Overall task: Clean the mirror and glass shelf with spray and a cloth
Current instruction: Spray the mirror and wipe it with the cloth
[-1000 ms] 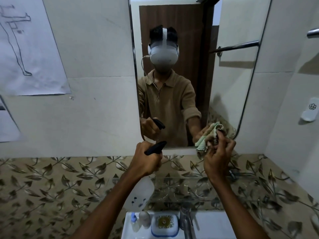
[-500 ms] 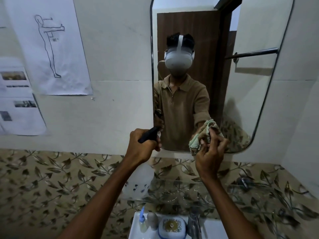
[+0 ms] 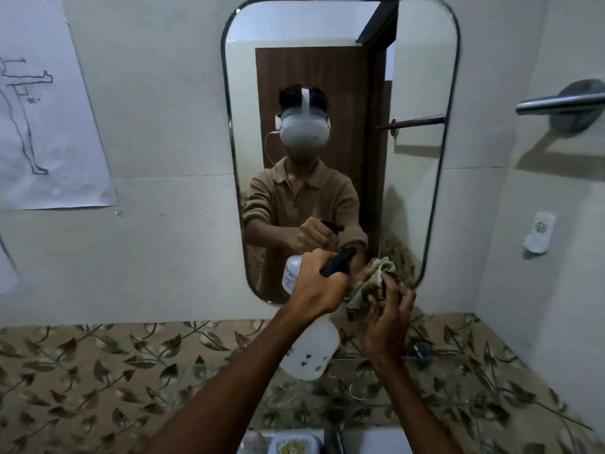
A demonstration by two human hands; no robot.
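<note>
A tall mirror point(image 3: 415, 198) with rounded corners hangs on the pale wall ahead. My left hand point(image 3: 322, 285) grips a white spray bottle point(image 3: 311, 350) by its black trigger head, nozzle aimed right toward the cloth. My right hand point(image 3: 391, 311) holds a crumpled green cloth point(image 3: 370, 283) against the mirror's lower right part. Below the mirror a clear glass shelf point(image 3: 360, 381) juts from the leaf-patterned tiles, hard to make out.
A metal towel bar point(image 3: 556, 101) sticks out at the upper right, and a small white wall holder point(image 3: 538, 232) sits below it. A drawing on paper point(image 3: 42, 126) hangs at left. A white sink point(image 3: 376, 440) with a tap and a soap dish lies at the bottom.
The view has swung up and left, so the whole mirror is in frame. My left hand has carried the bottle right, close to the cloth; both hands now almost touch.
</note>
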